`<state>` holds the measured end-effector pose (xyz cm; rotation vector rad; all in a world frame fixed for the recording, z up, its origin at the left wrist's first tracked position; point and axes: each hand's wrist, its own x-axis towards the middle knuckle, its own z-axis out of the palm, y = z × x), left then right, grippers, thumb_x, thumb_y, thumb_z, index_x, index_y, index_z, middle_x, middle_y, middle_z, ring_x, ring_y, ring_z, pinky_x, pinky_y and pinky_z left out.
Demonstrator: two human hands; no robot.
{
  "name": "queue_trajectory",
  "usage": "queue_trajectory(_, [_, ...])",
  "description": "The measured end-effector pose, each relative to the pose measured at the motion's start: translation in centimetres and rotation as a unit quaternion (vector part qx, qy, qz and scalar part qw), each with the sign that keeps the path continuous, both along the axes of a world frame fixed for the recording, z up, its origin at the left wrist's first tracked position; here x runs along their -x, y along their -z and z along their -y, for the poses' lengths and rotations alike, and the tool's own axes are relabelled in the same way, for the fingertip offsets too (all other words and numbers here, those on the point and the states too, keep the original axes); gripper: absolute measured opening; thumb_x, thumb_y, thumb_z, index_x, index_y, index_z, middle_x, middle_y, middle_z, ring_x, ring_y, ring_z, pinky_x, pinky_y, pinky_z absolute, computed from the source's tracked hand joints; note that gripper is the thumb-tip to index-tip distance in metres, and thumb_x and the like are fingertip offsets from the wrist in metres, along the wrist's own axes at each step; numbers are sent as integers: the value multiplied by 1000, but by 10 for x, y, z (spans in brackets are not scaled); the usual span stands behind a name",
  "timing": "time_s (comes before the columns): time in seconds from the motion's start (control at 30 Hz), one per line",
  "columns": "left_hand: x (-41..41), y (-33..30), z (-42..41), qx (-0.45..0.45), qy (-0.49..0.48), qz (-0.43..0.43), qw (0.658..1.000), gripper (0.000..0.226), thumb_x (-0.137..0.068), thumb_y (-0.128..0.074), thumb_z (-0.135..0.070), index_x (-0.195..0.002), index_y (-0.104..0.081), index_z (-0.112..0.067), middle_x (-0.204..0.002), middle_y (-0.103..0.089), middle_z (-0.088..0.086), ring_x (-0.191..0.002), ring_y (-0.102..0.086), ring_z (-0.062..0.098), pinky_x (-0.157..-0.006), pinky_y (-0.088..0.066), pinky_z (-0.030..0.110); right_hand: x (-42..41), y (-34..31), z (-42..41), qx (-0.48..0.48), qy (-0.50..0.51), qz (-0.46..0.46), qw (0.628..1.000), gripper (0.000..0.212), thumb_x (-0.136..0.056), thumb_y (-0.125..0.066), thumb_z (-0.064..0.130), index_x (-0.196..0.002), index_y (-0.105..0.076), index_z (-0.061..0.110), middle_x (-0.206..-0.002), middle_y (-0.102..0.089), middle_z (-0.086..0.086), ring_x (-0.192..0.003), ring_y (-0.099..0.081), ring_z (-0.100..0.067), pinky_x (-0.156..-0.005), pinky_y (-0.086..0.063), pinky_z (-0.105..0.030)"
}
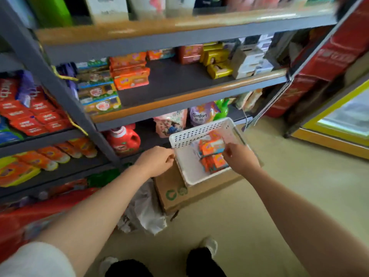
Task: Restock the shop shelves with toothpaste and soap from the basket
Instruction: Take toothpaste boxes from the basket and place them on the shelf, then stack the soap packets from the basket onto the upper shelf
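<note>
The right hand (pixel 240 157), in the lower middle of the frame, reaches into the white basket (pixel 179 139) with its grip pinched on the top orange soap pack (pixel 211 146); motion blur hides exactly how the fingertips sit on the wrapper. The left hand (pixel 157 160) curls its fingers over the basket's near-left rim, seemingly steadying it. More orange packs (pixel 214 163) lie stacked under the held one at the basket's right side, while the left part of its floor shows bare white. No toothpaste box can be made out in the basket.

The basket rests on a cardboard box (pixel 171 192) standing on the floor in front of the shelving, with a crumpled plastic bag (pixel 143 212) just beside the box at lower centre.

Further out, the middle shelf (pixel 179 82) carries matching orange soap boxes (pixel 130 75) stacked at its left, beside long blue-and-yellow boxes (pixel 99 92), possibly toothpaste. Yellow packs (pixel 217 60) and white boxes (pixel 249 60) stand at its right, and a wide dark gap lies between.

The step in hand looks like picking a soap pack out for shelving. The next move likely calls for lifting it clear of the basket wall and carrying it up and left to the matching stack, setting it flat with the label facing out.
</note>
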<state>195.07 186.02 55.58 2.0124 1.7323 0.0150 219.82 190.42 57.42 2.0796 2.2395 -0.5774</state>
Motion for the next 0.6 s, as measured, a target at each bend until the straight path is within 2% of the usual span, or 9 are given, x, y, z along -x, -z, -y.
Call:
queue_trajectory(0.17, [-72, 25, -35, 29, -48, 17, 998, 28, -90, -41, -21, -108, -62, -19, -114, -64, 4, -100, -60, 24, -78, -49, 34, -81, 13, -59, 5, -1, -29, 1000, 19, -87, -50, 21, -92, -65, 9, -95, -68, -18, -92, -62, -36, -73, -48, -35])
queue_trajectory(0.33, [-104, 65, -76, 90, -119, 67, 987, 33, -93, -36, -12, -121, -53, -14, -126, -56, 6, -109, -54, 24, -87, -48, 35, -90, 50, -113, 26, -32, -50, 998, 17, -86, -50, 16, -93, -64, 8, -98, -67, -15, -93, -61, -34, -75, -46, -34])
queue_trajectory(0.4, [-112, 84, -93, 102, -156, 92, 978, 34, -93, -37, -10, -124, -50, -13, -127, -53, 6, -110, -53, 23, -87, -47, 33, -85, 66, -131, 47, -73, -40, 995, 20, -88, -51, 15, -102, -62, 7, -106, -65, -15, -97, -59, -32, -79, -46, -34])
queue_trajectory(0.5, [-122, 108, -113, 113, -179, 121, 970, 35, -91, -42, -6, -125, -50, -11, -126, -55, 9, -112, -53, 22, -92, -43, 31, -81, 88, -155, 74, -129, 25, 989, 34, -91, -46, 17, -124, -52, 12, -120, -59, -9, -109, -56, -29, -86, -45, -33])
queue_trajectory(0.6, [-123, 133, -130, 123, -190, 126, 966, 40, -89, -42, -1, -128, -47, -11, -129, -53, 7, -118, -51, 19, -96, -40, 28, -75, 121, -178, 120, -150, 26, 981, 32, -92, -42, 18, -122, -51, 11, -123, -54, -10, -112, -53, -31, -90, -48, -40])
